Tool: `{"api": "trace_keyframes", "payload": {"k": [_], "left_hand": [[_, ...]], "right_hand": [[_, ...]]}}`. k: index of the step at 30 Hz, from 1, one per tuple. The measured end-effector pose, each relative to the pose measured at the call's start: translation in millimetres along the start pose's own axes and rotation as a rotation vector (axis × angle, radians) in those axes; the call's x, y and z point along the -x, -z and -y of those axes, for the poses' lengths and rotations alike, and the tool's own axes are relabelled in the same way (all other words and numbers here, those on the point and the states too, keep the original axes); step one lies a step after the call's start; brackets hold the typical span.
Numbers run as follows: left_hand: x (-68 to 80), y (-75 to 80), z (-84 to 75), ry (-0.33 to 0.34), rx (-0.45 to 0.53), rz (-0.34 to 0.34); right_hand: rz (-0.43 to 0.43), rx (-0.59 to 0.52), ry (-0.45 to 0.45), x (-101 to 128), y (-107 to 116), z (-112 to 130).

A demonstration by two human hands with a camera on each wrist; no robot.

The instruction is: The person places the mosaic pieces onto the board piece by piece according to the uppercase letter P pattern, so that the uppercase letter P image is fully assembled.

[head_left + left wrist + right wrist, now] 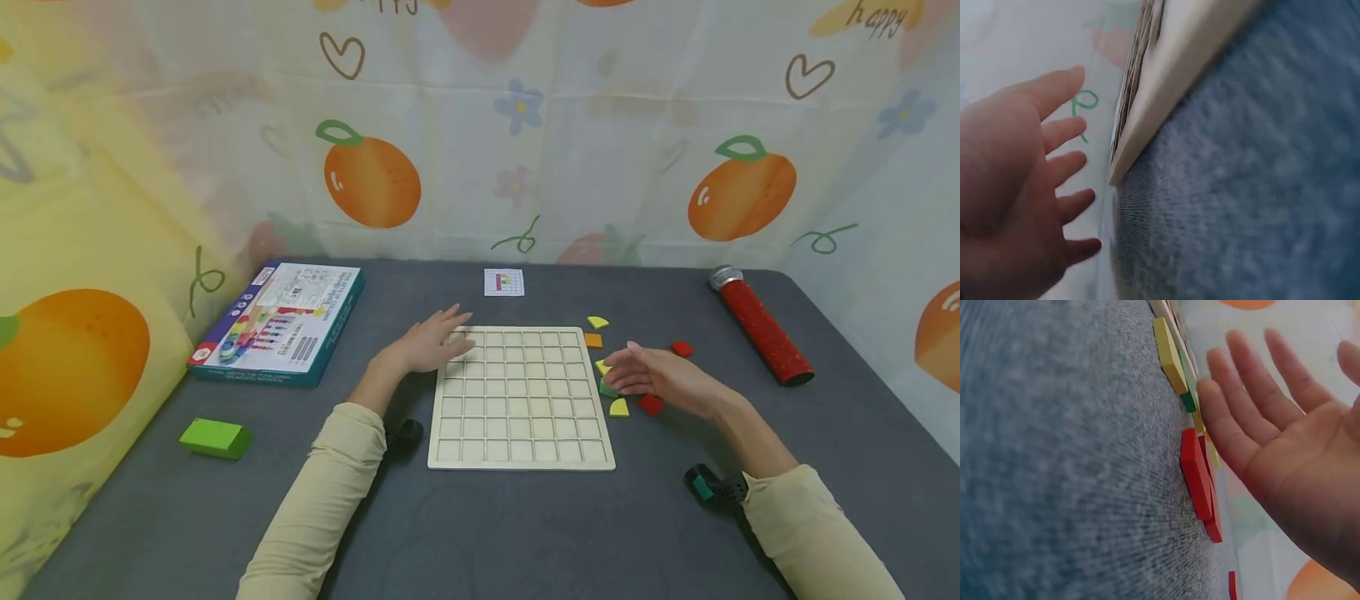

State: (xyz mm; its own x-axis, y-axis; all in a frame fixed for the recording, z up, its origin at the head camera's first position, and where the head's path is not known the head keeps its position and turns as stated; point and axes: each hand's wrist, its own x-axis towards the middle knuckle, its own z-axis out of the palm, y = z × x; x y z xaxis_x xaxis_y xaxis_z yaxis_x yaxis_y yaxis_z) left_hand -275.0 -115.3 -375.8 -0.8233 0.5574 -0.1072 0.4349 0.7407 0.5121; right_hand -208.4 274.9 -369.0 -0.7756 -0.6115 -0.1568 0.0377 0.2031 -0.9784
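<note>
A pale wooden board with a raised square grid lies in the middle of the table. Over its upper left corner my left hand hovers with fingers spread, holding nothing; the left wrist view shows the board's edge beside those fingers. My right hand hangs just right of the board, fingers loosely extended above small coloured pieces. Around it lie yellow quarter-round pieces, a green piece partly hidden by the fingers, an orange piece and red pieces. A red piece shows close up in the right wrist view.
Behind the board lies a small printed card with a coloured grid pattern. At the left are a flat game box and a green block. A red microphone lies at the back right. A printed curtain hangs behind the table.
</note>
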Motion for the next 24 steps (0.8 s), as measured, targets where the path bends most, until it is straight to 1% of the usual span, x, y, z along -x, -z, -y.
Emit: {"api": "trace_keyframes", "payload": {"k": [2,5,9,12,16,19,21,24], "left_hand": [[0.2,-0.6,2.1,0.027,0.009,0.037],[1.7,-0.2,2.6,0.054,0.001,0.072],[2.9,1.0,-0.4,0.047,-0.025,0.090],[3.1,0.8,-2.0,0.040,-0.039,0.096],[3.8,-0.2,-2.6,0.052,-0.046,0.100],[4.3,-0.9,-2.9,0.062,-0.055,0.097],[3.9,-1.4,-2.7,0.062,-0.061,0.095],[3.6,-1.5,-3.3,0.065,-0.064,0.098]], "right_hand": [[-0.005,0.058,-0.012,-1.2,-3.2,-0.4],[-0.009,0.119,-0.018,-2.9,-6.0,-1.3],[-0.032,0.186,-0.056,-3.3,-6.0,-2.8],[-0.025,0.264,-0.075,-2.0,-4.5,-4.4],[0.047,0.344,-0.022,-1.1,-3.9,-5.9],[0.093,0.381,0.021,-0.9,-4.5,-5.5],[0.105,0.420,0.026,-0.6,-5.5,-4.9],[0.097,0.487,0.012,0.3,-8.0,-3.2]]}}
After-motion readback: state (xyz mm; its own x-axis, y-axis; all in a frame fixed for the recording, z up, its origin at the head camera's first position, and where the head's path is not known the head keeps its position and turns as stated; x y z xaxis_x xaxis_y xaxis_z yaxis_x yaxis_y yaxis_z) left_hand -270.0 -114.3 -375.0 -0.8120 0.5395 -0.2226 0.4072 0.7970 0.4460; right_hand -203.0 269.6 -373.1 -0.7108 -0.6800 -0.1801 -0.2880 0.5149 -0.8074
